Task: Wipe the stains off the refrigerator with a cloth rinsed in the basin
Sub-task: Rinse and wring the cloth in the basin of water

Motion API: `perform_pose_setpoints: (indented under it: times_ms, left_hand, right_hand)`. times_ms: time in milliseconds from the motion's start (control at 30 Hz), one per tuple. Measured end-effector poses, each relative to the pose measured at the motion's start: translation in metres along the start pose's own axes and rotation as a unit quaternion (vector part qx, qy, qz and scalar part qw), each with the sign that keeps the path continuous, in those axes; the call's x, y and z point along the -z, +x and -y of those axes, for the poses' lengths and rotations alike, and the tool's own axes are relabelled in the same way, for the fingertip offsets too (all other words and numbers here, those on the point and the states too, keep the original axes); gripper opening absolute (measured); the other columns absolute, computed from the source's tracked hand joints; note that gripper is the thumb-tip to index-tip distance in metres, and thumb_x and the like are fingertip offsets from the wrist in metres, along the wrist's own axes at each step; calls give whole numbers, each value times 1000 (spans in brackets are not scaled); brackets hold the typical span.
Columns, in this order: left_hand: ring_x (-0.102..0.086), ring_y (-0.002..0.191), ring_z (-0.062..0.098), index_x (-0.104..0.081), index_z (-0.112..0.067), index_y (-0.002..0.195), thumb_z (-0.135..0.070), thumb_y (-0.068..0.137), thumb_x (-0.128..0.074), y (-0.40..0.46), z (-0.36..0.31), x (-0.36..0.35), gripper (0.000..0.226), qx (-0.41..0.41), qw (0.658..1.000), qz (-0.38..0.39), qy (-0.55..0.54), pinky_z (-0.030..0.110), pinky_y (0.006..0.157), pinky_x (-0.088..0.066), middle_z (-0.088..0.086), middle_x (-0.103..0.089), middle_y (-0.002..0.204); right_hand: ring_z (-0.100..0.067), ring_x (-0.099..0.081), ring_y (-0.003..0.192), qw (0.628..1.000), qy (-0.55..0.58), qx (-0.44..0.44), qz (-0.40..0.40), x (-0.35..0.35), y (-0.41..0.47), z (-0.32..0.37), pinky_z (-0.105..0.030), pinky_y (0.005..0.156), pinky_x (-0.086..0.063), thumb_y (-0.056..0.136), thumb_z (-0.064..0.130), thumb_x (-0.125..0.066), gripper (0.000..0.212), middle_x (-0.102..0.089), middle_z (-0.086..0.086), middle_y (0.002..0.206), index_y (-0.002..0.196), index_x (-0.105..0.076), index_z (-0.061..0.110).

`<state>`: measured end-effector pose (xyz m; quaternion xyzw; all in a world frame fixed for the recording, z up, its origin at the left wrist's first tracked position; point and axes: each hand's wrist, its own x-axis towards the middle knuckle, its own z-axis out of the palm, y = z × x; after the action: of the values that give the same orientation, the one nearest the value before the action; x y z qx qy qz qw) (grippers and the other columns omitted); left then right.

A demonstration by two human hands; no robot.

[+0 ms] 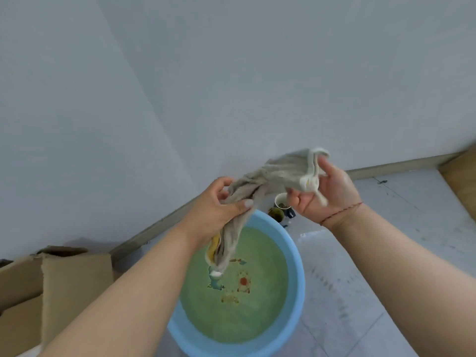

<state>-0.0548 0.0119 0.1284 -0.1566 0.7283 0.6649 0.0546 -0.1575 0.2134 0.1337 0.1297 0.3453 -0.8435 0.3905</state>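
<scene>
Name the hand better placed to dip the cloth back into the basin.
Left. The left hand grips the cloth right above the basin; the right hand holds it off to the side.

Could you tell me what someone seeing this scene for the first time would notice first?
Most striking is the grey cloth stretched between both hands, the left hand gripping its bunched middle and the right hand holding its end. Directly below sits a blue basin of greenish water on the tiled floor, with cardboard boxes at left.
</scene>
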Motion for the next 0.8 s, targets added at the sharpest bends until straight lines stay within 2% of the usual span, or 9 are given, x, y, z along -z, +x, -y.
perform_pose_setpoints:
  times_ms: [67,167,300,400,467,533,600,700,800]
  left_hand:
    - [-68,84,8,-59,-14,111,-19,70,-78,-14,-27,-15,45,5,998,29,-51,19,69,-52,-4,-72,91]
    - [-68,72,11,-63,-13,105,-18,81,-70,-31,-74,-46,25,32,994,25,-105,26,64,-52,-2,-72,82]
    - [-70,95,30,-67,-10,111,-35,95,-55,-48,-145,-86,32,73,989,54,-120,43,85,-54,14,-73,103]
    - [-70,98,31,-68,-2,109,-39,101,-41,-59,-202,-110,47,123,980,67,-138,41,86,-54,20,-72,104]
    - [-69,100,32,-68,-3,111,-44,98,-44,-63,-230,-125,49,137,977,76,-144,44,90,-53,20,-71,105]
    - [-69,96,32,-65,-8,112,-52,84,-65,-65,-251,-141,52,112,984,74,-120,45,86,-54,22,-70,105]
    - [-71,88,28,-64,-9,108,-41,71,-81,-68,-275,-162,52,76,992,53,-80,37,73,-56,17,-73,100]
    - [-72,88,26,-62,-10,105,-24,86,-71,-68,-305,-192,25,34,996,9,-77,42,76,-59,11,-74,97]
    - [-69,96,23,-55,-24,106,-17,95,-57,-66,-329,-217,14,-11,999,-23,-47,47,86,-56,9,-69,105]
  right_hand:
    - [-20,-64,71,999,34,39,-13,-7,-21,17,-27,62,-53,87,38,-44,41,-65,-7,89,88,-73,10]
    - [-19,-57,76,991,-117,7,-59,-30,-61,26,-33,71,-51,87,33,-51,27,-59,-5,83,91,-64,10]
    - [-17,-63,69,982,-177,6,-60,-68,-116,55,-28,66,-53,91,24,-57,20,-65,-6,80,97,-63,6]
    - [-19,-60,61,982,-142,61,-110,-82,-158,97,-29,63,-48,90,7,-58,4,-61,-10,75,89,-58,3]
    - [-20,-56,60,978,-142,88,-128,-87,-181,124,-33,65,-45,89,2,-55,7,-57,-10,73,83,-55,6]
    - [-20,-60,58,971,-173,106,-129,-92,-202,146,-31,60,-50,90,-3,-49,17,-61,-10,70,78,-57,6]
    - [-22,-66,66,965,-202,123,-118,-99,-229,170,-33,62,-57,93,-4,-45,21,-68,-12,76,86,-63,5]
    - [-28,-69,88,956,-207,165,-126,-100,-261,203,-45,86,-55,94,6,-53,15,-70,-18,99,104,-65,2]
    - [-25,-69,85,913,-260,237,-205,-96,-291,228,-42,85,-56,84,18,-69,19,-71,-15,95,95,-66,2]
